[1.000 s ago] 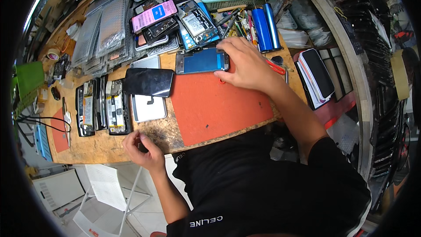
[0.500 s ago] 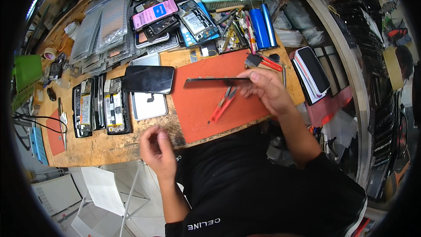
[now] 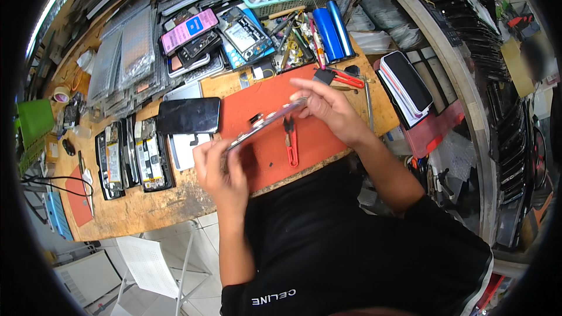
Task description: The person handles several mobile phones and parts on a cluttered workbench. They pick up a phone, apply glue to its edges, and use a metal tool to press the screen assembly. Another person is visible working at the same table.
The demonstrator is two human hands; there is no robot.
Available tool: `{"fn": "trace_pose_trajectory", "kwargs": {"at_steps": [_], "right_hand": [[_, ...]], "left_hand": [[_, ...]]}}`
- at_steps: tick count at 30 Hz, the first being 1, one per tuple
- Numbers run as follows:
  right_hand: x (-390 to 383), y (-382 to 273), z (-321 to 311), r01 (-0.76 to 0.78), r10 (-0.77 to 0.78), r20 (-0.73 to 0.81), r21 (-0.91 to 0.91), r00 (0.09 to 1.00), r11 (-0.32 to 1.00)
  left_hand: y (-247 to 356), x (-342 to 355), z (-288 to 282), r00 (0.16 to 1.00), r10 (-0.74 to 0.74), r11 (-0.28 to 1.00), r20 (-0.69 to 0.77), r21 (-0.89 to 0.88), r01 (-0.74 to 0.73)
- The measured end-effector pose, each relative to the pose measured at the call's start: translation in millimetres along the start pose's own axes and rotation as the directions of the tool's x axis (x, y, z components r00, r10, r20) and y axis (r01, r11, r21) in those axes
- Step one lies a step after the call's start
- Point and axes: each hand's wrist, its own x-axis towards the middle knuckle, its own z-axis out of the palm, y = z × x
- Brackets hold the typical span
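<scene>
Bridging both hands: one thin phone part (image 3: 268,123), flat, hard-edged, tilted edge-on above the orange mat (image 3: 257,96), left hand (image 3: 222,169) loosely curled about its lower end, right hand (image 3: 329,111) pinching its upper end, forefinger stretched free; handling seemingly midway, part already clear of the mat, not yet set down. Beneath and beyond: red-handled snips (image 3: 291,147), two opened handsets (image 3: 151,155) with rectangular batteries bared, glossy black phone (image 3: 189,115), crinkled clear bubble sleeves (image 3: 136,52), metallic blue cylinders (image 3: 328,35), latticed green plastic basket (image 3: 293,7)
</scene>
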Motion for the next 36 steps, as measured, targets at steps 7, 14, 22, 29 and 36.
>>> {"fn": "trace_pose_trajectory", "kwargs": {"at_steps": [7, 14, 22, 29, 36], "right_hand": [[-35, -7, 38, 0.213, -0.134, 0.176, -0.912, 0.975, 0.35], [-7, 2, 15, 0.126, -0.177, 0.061, -0.914, 0.982, 0.386], [21, -23, 8, 0.336, -0.437, 0.059, -0.732, 0.898, 0.592], [-19, 0, 72, -0.164, 0.142, 0.091, 0.327, 0.986, 0.931], [-19, 14, 62, -0.013, 0.031, -0.037, 0.404, 0.999, 0.915]], "left_hand": [[-8, -30, -25, 0.888, -0.42, 0.752, -0.189, -0.62, 0.224], [-25, -57, -57, 0.885, -0.452, 0.715, -0.116, -0.64, 0.281], [-25, -65, -41, 0.94, -0.277, 0.837, -0.199, -0.531, 0.135], [11, -42, -7, 0.953, 0.28, 0.959, -0.117, -0.02, -0.284], [27, -31, -12, 0.821, -0.47, 0.508, 0.325, -0.66, 0.553]]}}
